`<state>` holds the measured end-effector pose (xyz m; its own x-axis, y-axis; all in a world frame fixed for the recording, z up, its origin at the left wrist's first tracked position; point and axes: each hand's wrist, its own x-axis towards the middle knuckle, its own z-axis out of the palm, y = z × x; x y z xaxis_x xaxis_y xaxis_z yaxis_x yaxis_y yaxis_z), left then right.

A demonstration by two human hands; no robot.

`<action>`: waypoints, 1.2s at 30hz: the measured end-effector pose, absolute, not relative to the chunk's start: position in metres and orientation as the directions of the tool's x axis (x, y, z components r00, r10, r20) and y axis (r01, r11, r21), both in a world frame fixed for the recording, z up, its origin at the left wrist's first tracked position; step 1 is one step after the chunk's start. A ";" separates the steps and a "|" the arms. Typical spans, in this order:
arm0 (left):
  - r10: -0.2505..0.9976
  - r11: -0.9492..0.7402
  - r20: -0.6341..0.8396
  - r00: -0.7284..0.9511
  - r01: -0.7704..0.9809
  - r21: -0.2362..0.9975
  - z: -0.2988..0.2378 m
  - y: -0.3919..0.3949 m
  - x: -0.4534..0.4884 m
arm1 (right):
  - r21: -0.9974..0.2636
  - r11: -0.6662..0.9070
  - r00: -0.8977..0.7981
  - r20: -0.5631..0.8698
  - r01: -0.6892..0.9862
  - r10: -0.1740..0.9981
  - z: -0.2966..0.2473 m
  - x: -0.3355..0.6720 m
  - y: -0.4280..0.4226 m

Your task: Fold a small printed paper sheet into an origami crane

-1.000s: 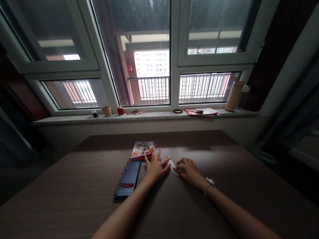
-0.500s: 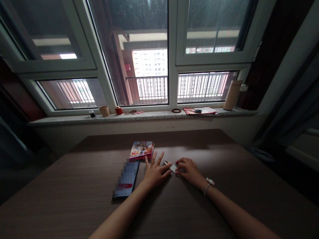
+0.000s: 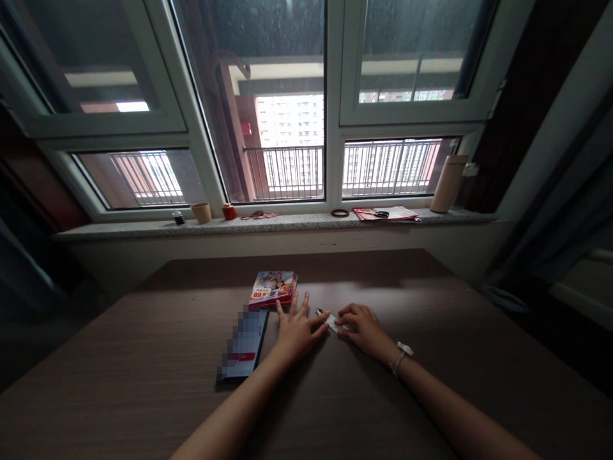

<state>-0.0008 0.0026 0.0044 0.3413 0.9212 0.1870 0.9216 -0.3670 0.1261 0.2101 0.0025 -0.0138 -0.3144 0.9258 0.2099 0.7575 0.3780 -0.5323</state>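
A small folded piece of white paper (image 3: 329,320) lies on the dark wooden table (image 3: 143,358) between my two hands. My left hand (image 3: 295,329) rests flat with its fingers spread, and its fingertips touch the paper's left end. My right hand (image 3: 361,327) has its fingers curled and pressed down on the paper's right end. A bracelet sits on my right wrist.
A phone (image 3: 244,345) lies left of my left hand, with a colourful leaflet stack (image 3: 272,287) just beyond it. On the windowsill (image 3: 297,223) stand a small cup (image 3: 202,212), a red pot (image 3: 228,211), a bangle (image 3: 340,213), papers (image 3: 385,214) and a tall flask (image 3: 444,184).
The paper has become shorter and more folded between my hands. My right hand's fingers have crept left along it, and my left hand has stayed flat.
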 end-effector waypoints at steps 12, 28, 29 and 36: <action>0.922 -0.340 0.230 0.311 0.935 0.102 0.006 0.005 -0.004 | -0.542 0.371 -0.318 0.193 0.754 0.928 -0.008 0.209 0.000; 0.915 -0.275 0.327 0.239 0.959 0.068 -0.002 0.013 -0.009 | -0.560 0.373 -0.341 0.166 0.740 0.925 -0.013 0.213 0.004; 0.910 -0.283 0.333 0.247 0.957 0.064 -0.002 0.013 -0.009 | -0.562 0.371 -0.339 0.165 0.739 0.926 -0.012 0.213 0.003; 0.883 -0.307 0.386 0.267 0.951 0.044 -0.005 0.009 -0.008 | -0.568 0.360 -0.315 0.180 0.740 0.932 -0.008 0.209 0.000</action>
<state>-0.0076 0.0085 -0.0049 0.2672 0.8831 0.3856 0.9507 -0.3069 0.0441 0.2095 -0.0001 -0.0081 -0.3151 0.9318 0.1802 0.7397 0.3601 -0.5685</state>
